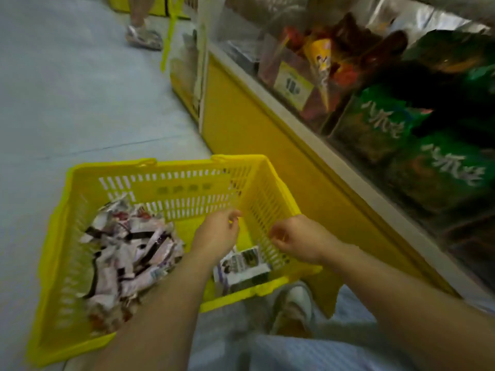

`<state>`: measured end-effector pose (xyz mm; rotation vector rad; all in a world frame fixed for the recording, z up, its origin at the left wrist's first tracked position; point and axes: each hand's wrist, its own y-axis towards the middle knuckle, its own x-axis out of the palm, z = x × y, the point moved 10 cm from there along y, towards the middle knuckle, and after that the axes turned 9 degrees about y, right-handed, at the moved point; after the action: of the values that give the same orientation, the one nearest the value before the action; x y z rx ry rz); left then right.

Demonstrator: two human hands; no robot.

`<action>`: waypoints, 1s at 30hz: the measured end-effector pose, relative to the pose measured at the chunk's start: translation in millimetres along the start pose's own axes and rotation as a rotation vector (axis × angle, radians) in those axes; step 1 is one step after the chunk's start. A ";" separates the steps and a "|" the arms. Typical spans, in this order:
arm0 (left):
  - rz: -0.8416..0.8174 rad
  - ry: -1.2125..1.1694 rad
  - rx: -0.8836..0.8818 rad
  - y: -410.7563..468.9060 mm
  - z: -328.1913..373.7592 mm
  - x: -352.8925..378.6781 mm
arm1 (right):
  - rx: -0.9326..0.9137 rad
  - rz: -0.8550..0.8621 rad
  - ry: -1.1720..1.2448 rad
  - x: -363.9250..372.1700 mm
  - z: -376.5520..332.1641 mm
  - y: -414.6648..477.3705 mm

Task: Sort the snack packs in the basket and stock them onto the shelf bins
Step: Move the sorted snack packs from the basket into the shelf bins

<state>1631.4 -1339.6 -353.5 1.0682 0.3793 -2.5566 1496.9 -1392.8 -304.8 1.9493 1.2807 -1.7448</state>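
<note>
A yellow plastic basket (184, 167) stands on the floor in front of me. A heap of white and purple snack packs (126, 250) fills its left half, and one darker pack (243, 266) lies at its right end. My left hand (218, 231) hovers over the basket's middle with loosely curled fingers and holds nothing. My right hand (294, 238) hangs over the basket's right wall, fingers loosely curled, also holding nothing. The frame is blurred.
To the right runs a yellow shelf unit (257, 124) with clear-fronted bins holding green packs (380, 124) and red and orange packs (318, 65). My shoe (294, 303) is beside the basket. Another person's foot (143, 36) stands at the far aisle.
</note>
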 end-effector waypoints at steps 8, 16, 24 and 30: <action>-0.540 0.258 -0.196 9.7 -105.3 91.8 | -0.042 -0.378 -0.028 125.7 20.2 65.7; -0.606 0.437 -0.201 43.9 -155.0 132.7 | -0.190 -0.558 -0.269 178.7 15.6 105.9; -0.688 0.439 -0.243 39.2 -167.9 151.8 | -0.275 -0.538 -0.398 185.6 9.6 108.2; -0.752 0.396 -0.255 31.6 -164.7 158.0 | -0.213 -0.547 -0.227 175.9 12.7 97.2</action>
<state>1644.5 -1340.3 -583.6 1.5442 1.4000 -2.7454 1542.0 -1380.6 -500.7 1.3150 1.9409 -1.8845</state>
